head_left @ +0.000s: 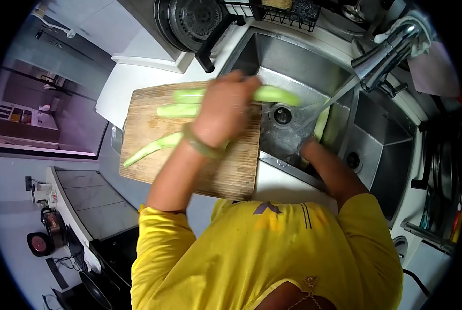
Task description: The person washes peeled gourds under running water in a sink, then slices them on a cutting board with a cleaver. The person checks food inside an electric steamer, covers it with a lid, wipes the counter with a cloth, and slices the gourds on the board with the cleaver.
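My left hand (231, 106), blurred by motion and with a bangle on the wrist, is closed round a long pale-green gourd (276, 95), perhaps a peeled luffa. One end sticks out over the sink. Two more lengths of the gourd, an upper piece (176, 110) and a thin curved piece (156, 149), lie on the wooden cutting board (236, 175) under my left arm. Down in the sink (272, 57), my right hand (309, 149) is wrapped round another green gourd (322, 124) close to the running water. Its fingertips are partly hidden by the wet blur.
A chrome faucet (386, 57) pours water into the left basin, beside its drain (281, 115). A second basin (381, 124) lies to the right. Behind the sink stands a black wire rack (293, 18), and glass lids (193, 20) lean at the back left.
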{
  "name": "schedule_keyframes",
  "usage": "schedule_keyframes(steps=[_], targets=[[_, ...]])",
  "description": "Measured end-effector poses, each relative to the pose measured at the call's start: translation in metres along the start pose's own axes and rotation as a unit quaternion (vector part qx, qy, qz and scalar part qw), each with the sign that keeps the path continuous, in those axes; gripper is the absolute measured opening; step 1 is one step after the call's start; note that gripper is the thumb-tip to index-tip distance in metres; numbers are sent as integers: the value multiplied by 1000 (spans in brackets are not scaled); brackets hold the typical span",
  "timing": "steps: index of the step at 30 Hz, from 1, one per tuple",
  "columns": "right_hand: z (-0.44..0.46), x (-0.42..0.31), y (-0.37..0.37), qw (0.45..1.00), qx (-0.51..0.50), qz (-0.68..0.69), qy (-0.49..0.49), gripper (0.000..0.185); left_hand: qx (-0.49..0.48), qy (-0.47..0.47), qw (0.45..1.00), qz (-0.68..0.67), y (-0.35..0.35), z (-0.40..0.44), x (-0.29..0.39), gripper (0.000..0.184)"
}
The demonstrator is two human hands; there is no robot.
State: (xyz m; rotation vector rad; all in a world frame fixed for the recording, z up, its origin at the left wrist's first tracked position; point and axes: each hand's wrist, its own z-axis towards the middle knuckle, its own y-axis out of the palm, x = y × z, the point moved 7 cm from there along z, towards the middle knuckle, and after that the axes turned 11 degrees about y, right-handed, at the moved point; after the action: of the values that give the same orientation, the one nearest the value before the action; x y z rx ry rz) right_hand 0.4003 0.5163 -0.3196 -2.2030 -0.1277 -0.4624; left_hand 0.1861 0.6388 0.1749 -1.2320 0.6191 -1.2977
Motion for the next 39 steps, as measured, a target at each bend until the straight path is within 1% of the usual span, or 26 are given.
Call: schedule_keyframes(steps=[1,3,5,6,7,8,10,11,13,14,17,18,19,20,22,24,25,26,28,29,30,32,33,35,38,39], targets=[[-16,-1,-15,998,-5,5,-57,47,-15,-1,999,33,-3,-20,-23,36],[-104,17,-126,981,-126,85,-121,41,-81,-39,992,86,-3,-56,-65,39],[-114,23,-165,970,32,195,-141,45,-137,-87,981,104,-5,-85,-85,42],[-121,32,-192,963,35,239,-120,39,-140,-95,981,99,-5,-95,-89,44],[-127,41,-210,942,105,301,-109,40,-145,-105,980,90,-1,-102,-95,45],[-129,54,-222,884,164,417,-135,42,-142,-105,979,101,3,-107,-101,48],[-128,82,-238,812,221,533,-88,41,-123,-112,982,87,4,-104,-99,54],[-130,89,-243,814,226,530,-79,41,-118,-103,984,84,5,-98,-91,54],[-143,120,-251,725,235,648,-19,43,-6,-74,996,-51,-7,-72,-53,56],[-152,128,-257,727,241,643,-12,43,12,-32,994,-105,-2,-56,-34,55],[-167,155,-263,595,240,764,-65,57,-19,-18,960,-279,54,-6,16,58],[-173,160,-265,598,248,759,-62,57,-36,6,968,-247,73,12,31,60],[-181,162,-268,541,262,795,-81,59,-42,49,976,-208,102,30,35,63],[-190,162,-270,481,274,827,-100,61,-73,17,973,-218,132,45,36,68],[-202,164,-276,461,296,831,-99,58,-73,35,966,-245,168,70,42,58],[-210,172,-275,331,317,878,-136,56,-115,-97,816,-558,200,81,47,43],[-211,177,-273,308,327,885,-121,53,-59,-87,771,-628,200,82,53,48],[-212,177,-272,299,333,886,-117,53,-69,-83,773,-625,205,83,56,48],[-210,176,-277,362,388,846,-57,51,-102,-213,614,-753,222,78,62,70],[-201,177,-277,405,422,811,-18,50,-82,-239,669,-699,223,79,63,82],[-193,179,-278,399,425,812,-15,50,-87,-238,672,-695,227,78,64,82],[-173,179,-277,468,394,789,59,49,-12,-203,745,-635,223,79,53,81],[-177,186,-283,489,453,732,138,38,4,-198,756,-624,215,80,56,79],[-150,194,-271,484,438,748,115,33,-6,-188,778,-600,213,79,54,77],[-126,202,-263,430,300,851,34,35,-29,-191,792,-579,216,77,53,71],[-146,196,-266,290,216,932,38,36,-42,-203,787,-580,220,74,53,69]])
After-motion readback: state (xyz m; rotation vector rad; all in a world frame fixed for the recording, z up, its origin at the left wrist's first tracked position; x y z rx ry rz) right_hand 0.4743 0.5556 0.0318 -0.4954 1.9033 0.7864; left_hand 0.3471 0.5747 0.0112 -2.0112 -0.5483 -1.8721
